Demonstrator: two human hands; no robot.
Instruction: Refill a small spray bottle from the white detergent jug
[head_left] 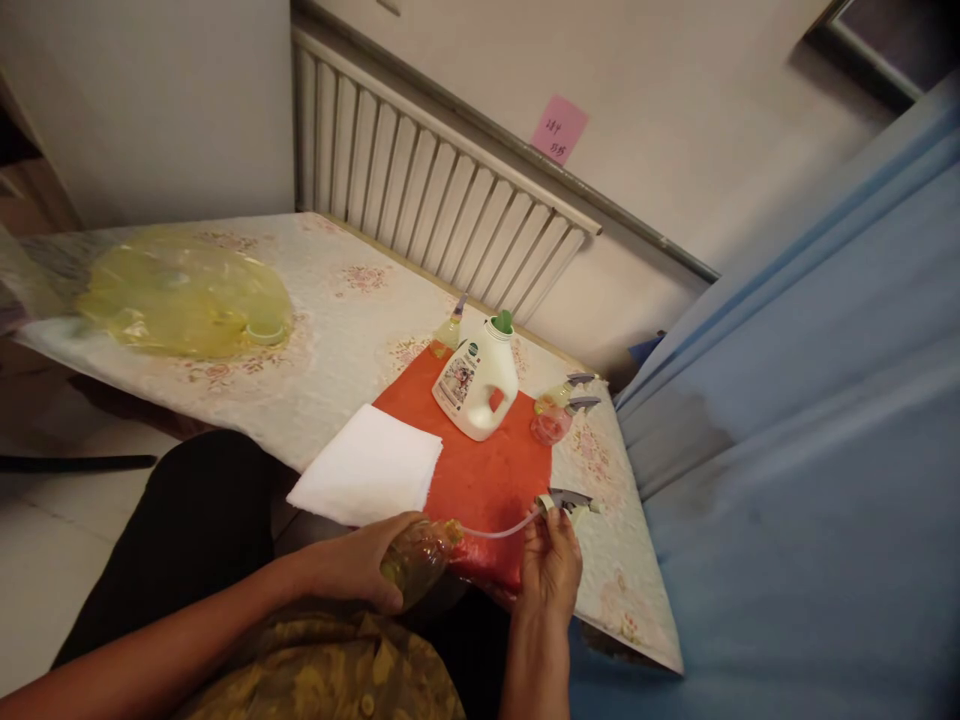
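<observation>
My left hand [360, 562] is wrapped round a small clear spray bottle [420, 556] with yellowish liquid, held on its side near the table's front edge. My right hand [551, 560] pinches the grey trigger spray head [568, 501], which is off the bottle. Its thin clear tube [499, 529] still runs back into the bottle's neck. Both hands hover over an orange-red mat [484, 470]. On that mat stands a white detergent jug [478, 380] with a green cap.
A folded white cloth [367, 468] lies left of the mat. Three more small spray bottles stand by the jug: one yellow [450, 330], two at the right [559, 410]. A yellow plastic bag [184, 295] lies far left. A radiator [435, 190] and blue bedding [810, 420] border the table.
</observation>
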